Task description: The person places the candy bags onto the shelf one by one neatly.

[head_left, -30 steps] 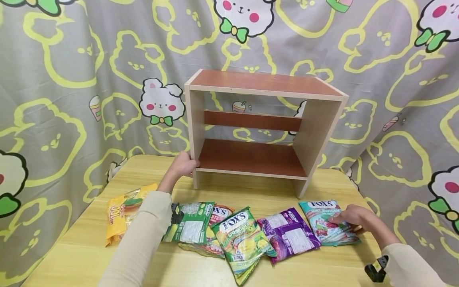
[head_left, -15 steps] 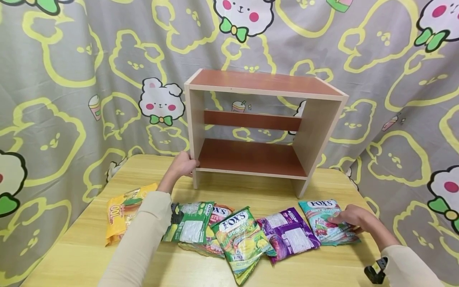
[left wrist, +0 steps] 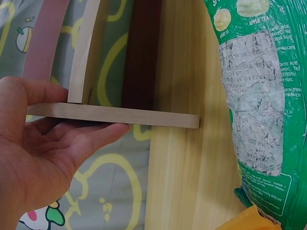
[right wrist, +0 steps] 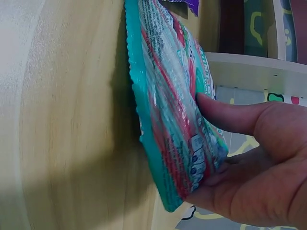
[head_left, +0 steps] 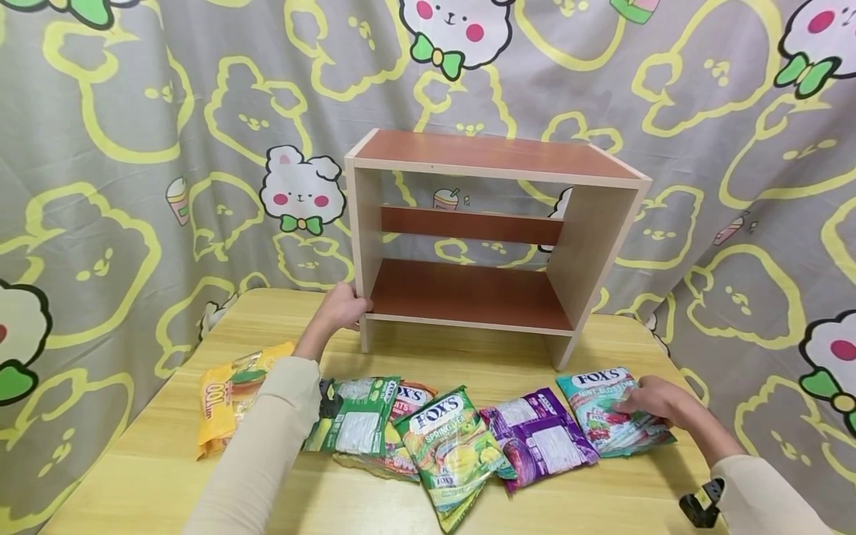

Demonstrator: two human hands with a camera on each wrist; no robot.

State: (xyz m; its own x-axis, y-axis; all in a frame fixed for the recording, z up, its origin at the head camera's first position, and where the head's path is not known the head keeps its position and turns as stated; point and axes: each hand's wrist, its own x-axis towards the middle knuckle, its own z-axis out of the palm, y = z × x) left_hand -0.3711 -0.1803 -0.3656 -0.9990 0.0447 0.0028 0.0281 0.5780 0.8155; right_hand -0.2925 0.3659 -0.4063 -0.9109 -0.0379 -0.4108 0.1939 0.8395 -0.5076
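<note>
A small two-tier wooden shelf (head_left: 471, 321) with reddish-brown boards stands at the back of the table. My left hand (head_left: 342, 306) grips its left side panel (left wrist: 120, 115), thumb on the inner face and fingers along the outer one. At the right, my right hand (head_left: 658, 401) pinches a teal Fox's Mint Blossom candy bag (head_left: 598, 409) by its right edge. In the right wrist view the thumb presses the front of the bag (right wrist: 172, 105) while the fingers lie behind it. The bag's far edge is tipped up, its lower edge close over the table.
On the table (head_left: 321, 505), a purple candy bag (head_left: 538, 438) lies left of the teal one. A green Spring Tea bag (head_left: 451, 446) overlaps a red fruit candy bag (head_left: 408, 405). Another green bag (head_left: 361, 416) and a yellow bag (head_left: 224, 401) lie farther left. A patterned curtain (head_left: 200, 111) hangs behind.
The teal candy bag's top edge has risen slightly and the bag has tilted, with my right hand shifting up a little. The left hand and the shelf stay put.
</note>
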